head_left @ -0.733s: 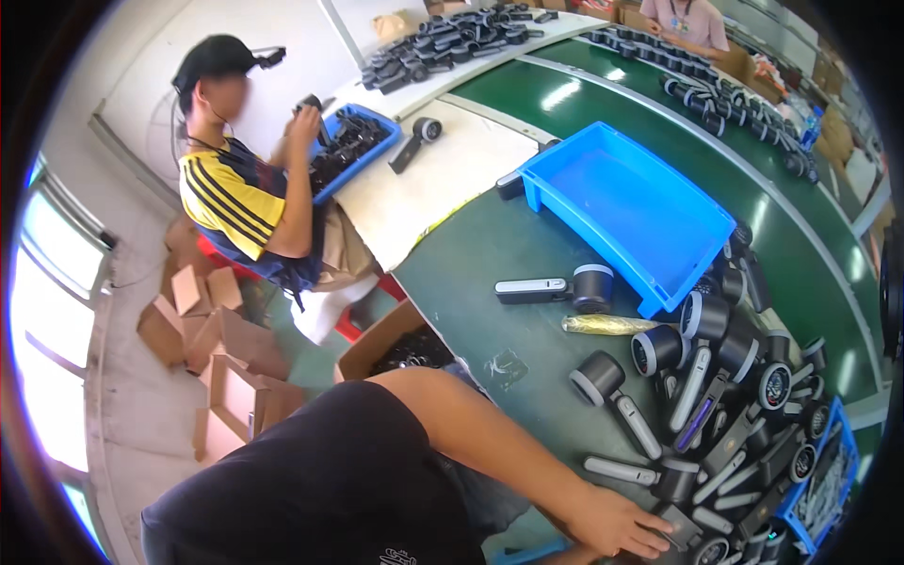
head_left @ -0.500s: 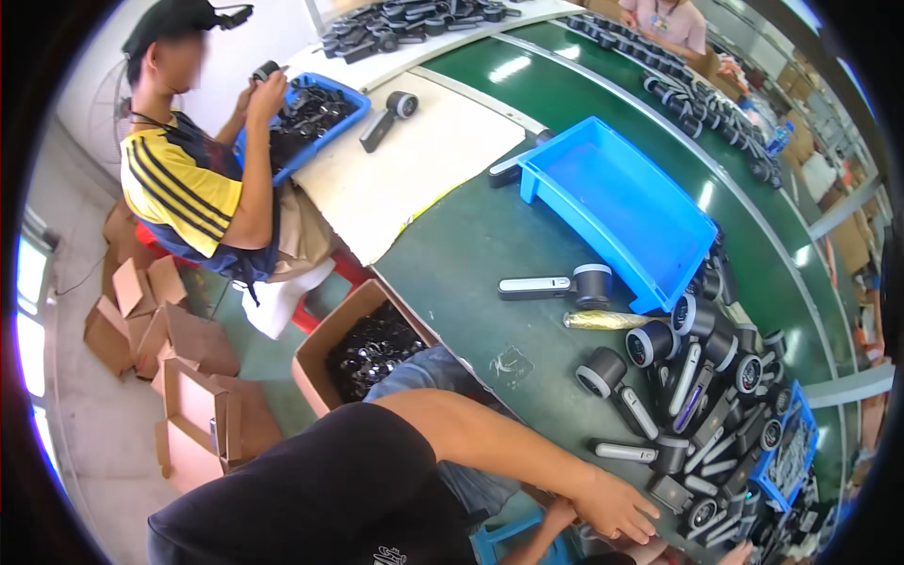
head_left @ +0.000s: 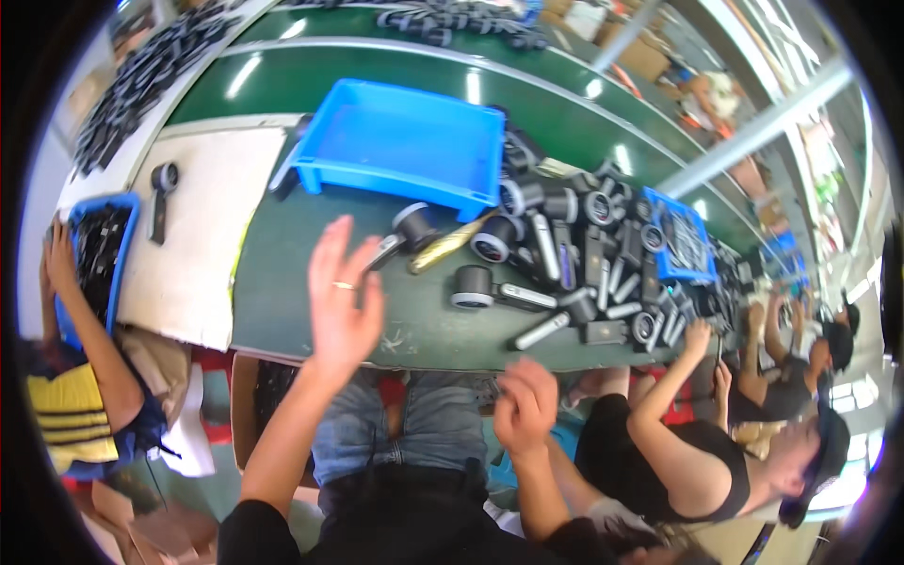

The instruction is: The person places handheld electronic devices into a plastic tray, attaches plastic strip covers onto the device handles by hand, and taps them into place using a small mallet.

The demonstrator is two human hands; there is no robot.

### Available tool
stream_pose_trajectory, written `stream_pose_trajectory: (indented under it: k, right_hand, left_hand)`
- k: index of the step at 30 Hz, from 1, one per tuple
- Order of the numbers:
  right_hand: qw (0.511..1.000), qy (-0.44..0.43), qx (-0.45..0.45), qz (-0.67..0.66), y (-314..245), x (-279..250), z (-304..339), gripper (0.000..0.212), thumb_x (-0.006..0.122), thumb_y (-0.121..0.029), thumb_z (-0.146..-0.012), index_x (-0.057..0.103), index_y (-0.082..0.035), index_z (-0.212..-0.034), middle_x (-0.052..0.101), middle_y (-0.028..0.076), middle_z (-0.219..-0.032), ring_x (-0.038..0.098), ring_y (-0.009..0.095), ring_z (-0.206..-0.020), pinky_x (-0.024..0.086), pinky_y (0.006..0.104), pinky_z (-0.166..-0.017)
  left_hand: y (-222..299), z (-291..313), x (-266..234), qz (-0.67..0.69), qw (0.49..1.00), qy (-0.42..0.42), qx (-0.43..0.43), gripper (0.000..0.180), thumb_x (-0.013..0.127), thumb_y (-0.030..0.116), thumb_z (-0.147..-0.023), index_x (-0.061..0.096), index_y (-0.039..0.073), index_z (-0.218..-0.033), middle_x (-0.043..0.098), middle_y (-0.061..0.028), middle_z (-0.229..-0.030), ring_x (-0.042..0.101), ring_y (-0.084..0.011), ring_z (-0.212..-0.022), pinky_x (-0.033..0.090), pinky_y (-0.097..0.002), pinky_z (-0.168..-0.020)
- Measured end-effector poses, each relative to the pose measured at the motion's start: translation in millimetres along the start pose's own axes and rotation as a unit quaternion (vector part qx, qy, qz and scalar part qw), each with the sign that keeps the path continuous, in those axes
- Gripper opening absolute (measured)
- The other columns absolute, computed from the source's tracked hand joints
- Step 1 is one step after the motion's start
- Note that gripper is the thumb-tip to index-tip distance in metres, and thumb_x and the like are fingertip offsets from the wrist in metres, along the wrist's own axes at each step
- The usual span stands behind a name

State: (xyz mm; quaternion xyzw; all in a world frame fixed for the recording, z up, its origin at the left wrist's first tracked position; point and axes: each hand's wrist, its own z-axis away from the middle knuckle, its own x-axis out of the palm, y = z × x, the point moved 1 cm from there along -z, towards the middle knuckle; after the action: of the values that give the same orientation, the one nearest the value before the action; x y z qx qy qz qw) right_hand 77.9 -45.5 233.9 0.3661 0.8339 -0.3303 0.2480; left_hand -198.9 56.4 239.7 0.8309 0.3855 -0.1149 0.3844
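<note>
My left hand [head_left: 344, 301] is raised over the front part of the green table, fingers spread and a ring on one of them. Just beyond its fingertips lies what looks like a black handheld fan [head_left: 414, 226] with a silver handle, partly behind the hand; whether they touch I cannot tell. My right hand [head_left: 527, 403] hovers in front of the table edge, fingers loosely bent, with nothing visible in it. Closest to it on the table is another fan [head_left: 472, 286] with a round grey-rimmed head. A gold-coloured wrapped strip [head_left: 452, 247] lies between the fans.
A blue tray [head_left: 400, 179] rests beyond my left hand. Piled fans [head_left: 603, 245] cover the right side, beside a smaller blue bin [head_left: 699, 273]. At left stands a blue crate [head_left: 122, 268] by a yellow-sleeved person [head_left: 71, 414]. A person in black [head_left: 678, 443] sits at right.
My view has swung to the right. My left hand, earlier reaching across to the right by the table edge, is now raised in front of me with fingers spread.
</note>
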Motion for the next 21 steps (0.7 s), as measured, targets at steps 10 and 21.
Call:
stream_pose_trajectory:
  k: [10,21]
  right_hand:
    - [0.992,-0.061,0.066,0.084,-23,57,-47,0.057,0.069,-0.004,-0.082,0.061,-0.007,-0.138,0.045,0.022,-0.152,0.035,0.05,-0.145,0.031,0.0589,-0.115]
    - [0.99,-0.105,0.031,0.085,-20,99,-48,0.069,0.068,-0.014,-0.081,0.053,-0.006,-0.148,0.038,0.019,-0.162,0.031,0.047,-0.15,0.029,0.0581,-0.121]
  left_hand:
    - [-42,30,3,0.015,0.989,-0.146,-0.028,0.062,0.061,-0.002,-0.094,0.043,0.004,-0.154,0.053,-0.0199,-0.151,0.051,-0.0376,-0.14,0.029,-0.0537,-0.124]
    - [-40,25,2,0.015,0.99,-0.067,-0.12,0.05,0.055,-0.013,-0.092,0.059,0.003,-0.14,0.064,-0.0201,-0.136,0.059,-0.04,-0.129,0.045,-0.0459,-0.111]
